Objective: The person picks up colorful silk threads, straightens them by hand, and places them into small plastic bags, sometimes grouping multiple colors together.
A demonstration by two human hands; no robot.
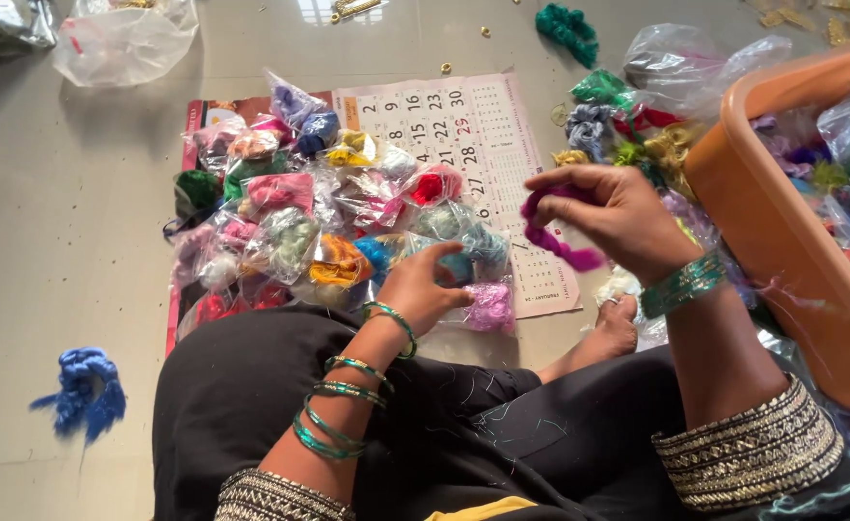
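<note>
Magenta thread skein [558, 241] is pinched in the right hand [618, 217]; left hand [425, 285] hovers loosely curled, empty, over many clear filled packets [328, 217]; loose skeins remain far right.

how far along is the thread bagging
Done: many small clear bags of coloured thread lie on the calendar sheet. In hand: the right hand holds a magenta thread bundle; the left hand is empty, fingers over the bags. Left: loose blue thread and green thread on the floor.
</note>
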